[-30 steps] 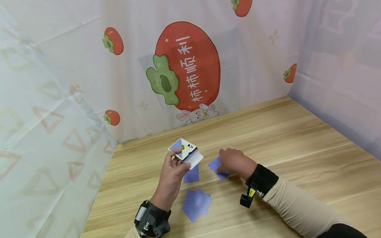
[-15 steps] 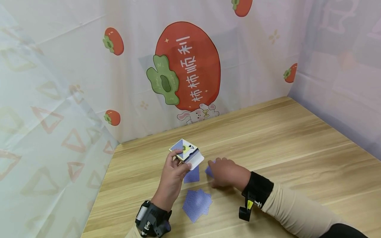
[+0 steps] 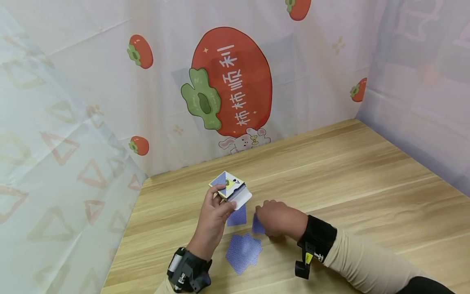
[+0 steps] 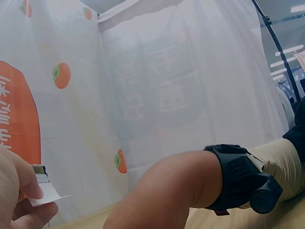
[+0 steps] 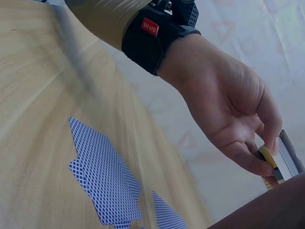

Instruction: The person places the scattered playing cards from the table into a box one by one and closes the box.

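Observation:
My left hand (image 3: 211,216) holds up an open card box (image 3: 229,185), its thumb at the white flap and fingers round the side. An A and a black suit mark are printed on the box front. In the left wrist view, the thumb and fingers pinch the white flap (image 4: 45,196). My right hand (image 3: 280,218) is low over the table with curled fingers at the edges of a blue-backed playing card (image 3: 258,225), partly covering it. Another blue card (image 3: 236,216) lies beneath the box. Nearer me, several overlapping blue cards (image 3: 243,254) form a star-like fan.
The wooden table (image 3: 352,171) reaches back to a white curtain (image 3: 312,81) printed with persimmons. More curtain hangs at both sides. A dark stand pole (image 4: 281,52) shows behind the curtain in the left wrist view.
My right hand has slid the playing card left and toward me, turning it straighter. My left hand and the card box have hardly moved.

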Motion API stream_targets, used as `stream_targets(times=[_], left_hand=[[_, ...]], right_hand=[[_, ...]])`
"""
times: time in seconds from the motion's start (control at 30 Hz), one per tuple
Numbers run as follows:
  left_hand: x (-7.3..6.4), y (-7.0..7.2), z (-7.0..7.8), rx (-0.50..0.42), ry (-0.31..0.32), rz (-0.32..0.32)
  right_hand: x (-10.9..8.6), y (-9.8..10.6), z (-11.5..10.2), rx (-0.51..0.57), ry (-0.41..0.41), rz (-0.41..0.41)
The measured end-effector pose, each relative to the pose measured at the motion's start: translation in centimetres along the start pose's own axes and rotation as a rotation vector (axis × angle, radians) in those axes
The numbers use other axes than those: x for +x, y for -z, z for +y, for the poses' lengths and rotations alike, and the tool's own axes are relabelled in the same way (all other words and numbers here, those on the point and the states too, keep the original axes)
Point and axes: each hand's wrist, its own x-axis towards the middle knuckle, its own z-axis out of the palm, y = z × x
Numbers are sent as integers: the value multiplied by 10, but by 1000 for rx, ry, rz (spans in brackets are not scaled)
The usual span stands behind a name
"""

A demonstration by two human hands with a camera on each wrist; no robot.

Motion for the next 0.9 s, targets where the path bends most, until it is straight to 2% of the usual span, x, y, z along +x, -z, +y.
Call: stream_targets(times=[0.23, 0.5, 0.67, 0.9], left_hand=[[1, -2, 2, -10, 6, 5], [1, 0, 1, -33, -14, 19], [1, 2, 1, -40, -21, 20], [2, 2, -2, -51, -15, 5]], right_hand=[[2, 2, 9, 35, 22, -43], [5, 1, 12, 73, 4, -64], [6, 1, 12, 42, 31, -71], [11, -3, 15, 91, 66, -82]])
